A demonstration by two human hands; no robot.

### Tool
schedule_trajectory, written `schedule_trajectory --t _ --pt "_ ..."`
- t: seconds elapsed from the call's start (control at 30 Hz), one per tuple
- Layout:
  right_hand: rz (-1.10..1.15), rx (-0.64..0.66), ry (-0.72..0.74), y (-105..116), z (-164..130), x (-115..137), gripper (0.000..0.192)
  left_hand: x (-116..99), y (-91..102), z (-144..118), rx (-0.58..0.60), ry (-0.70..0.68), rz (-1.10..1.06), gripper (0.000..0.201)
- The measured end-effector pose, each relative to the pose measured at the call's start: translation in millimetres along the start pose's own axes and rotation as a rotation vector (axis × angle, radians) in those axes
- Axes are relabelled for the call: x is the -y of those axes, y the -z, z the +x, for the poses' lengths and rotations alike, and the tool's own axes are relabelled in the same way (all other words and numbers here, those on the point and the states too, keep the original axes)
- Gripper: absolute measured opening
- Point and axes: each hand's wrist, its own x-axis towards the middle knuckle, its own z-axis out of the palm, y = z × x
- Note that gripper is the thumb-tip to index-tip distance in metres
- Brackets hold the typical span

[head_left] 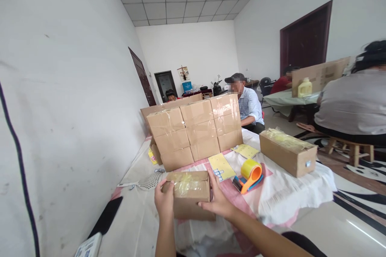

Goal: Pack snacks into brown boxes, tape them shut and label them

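Both hands, left hand and right hand, clasp a taped box from either side on the table, near a tape dispenser.

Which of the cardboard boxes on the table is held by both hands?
The small taped box nearest the camera, gripped by the left hand and right hand. The stacked boxes and long box lie untouched.

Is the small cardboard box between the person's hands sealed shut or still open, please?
Shut: the cardboard box has its top flaps closed flat under clear tape, with the left hand and right hand gripping its sides.
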Motion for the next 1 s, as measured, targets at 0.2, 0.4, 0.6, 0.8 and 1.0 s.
schedule_trajectory --t 0.2,0.4,0.6,0.8,1.0 --pt "-0.022 -0.014 0.08 -0.1 -6.3 4.2 0.124 -4.3 -1.3 -4.2 0.017 0.011 -0.04 0.044" --pt "-0.014 -0.112 0.155 4.9 -16.2 14.3 0.112 -24.1 -4.5 -18.2 0.021 0.001 -0.079 0.04" --pt "-0.022 -0.2 0.237 11.5 -23.4 13.3 0.105 -42.8 -4.3 -31.9 -0.06 -0.039 -0.176 0.029" --pt "-0.001 -0.271 0.328 26.3 -32.3 23.0 0.1 -53.7 -17.0 -47.2 -0.233 -0.068 -0.339 0.028" --pt "-0.033 -0.434 0.335 57.2 -34.8 40.8 0.098 -68.6 -30.8 -59.3 -0.361 -0.023 -0.608 0.019"
